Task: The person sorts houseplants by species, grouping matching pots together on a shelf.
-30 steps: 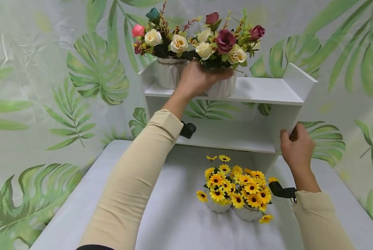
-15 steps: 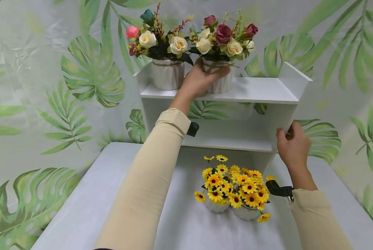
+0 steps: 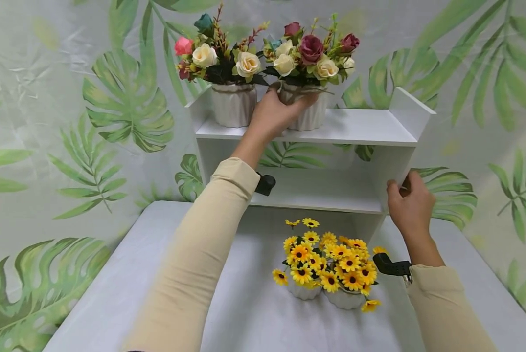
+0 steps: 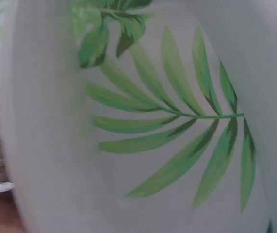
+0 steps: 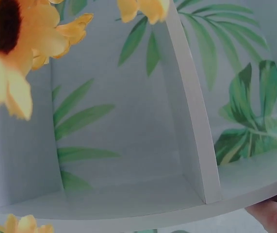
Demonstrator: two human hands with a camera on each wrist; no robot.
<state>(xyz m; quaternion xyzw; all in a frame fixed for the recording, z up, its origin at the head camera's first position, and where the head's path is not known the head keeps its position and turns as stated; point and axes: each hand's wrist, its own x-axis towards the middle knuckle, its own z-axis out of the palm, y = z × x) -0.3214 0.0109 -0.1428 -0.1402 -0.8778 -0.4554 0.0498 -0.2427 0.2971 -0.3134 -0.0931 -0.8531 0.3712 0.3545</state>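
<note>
Rose pot (image 3: 304, 115) stands on the shelf's (image 3: 368, 129) top board, upper centre of frame, the left hand (image 3: 273, 115) wrapped round it. Beside it, another rose pot (image 3: 233, 105). Right hand (image 3: 410, 205) grasps the shelf's side panel; sunflower pots (image 3: 329, 274) sit lower centre.

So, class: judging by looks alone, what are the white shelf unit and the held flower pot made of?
Shelf unit: probably painted or laminated board, with flat matte panels and square-cut edges. Flower pot, gripped by the left hand: perhaps glazed ceramic or plastic, white and ribbed; which one is unclear.
</note>
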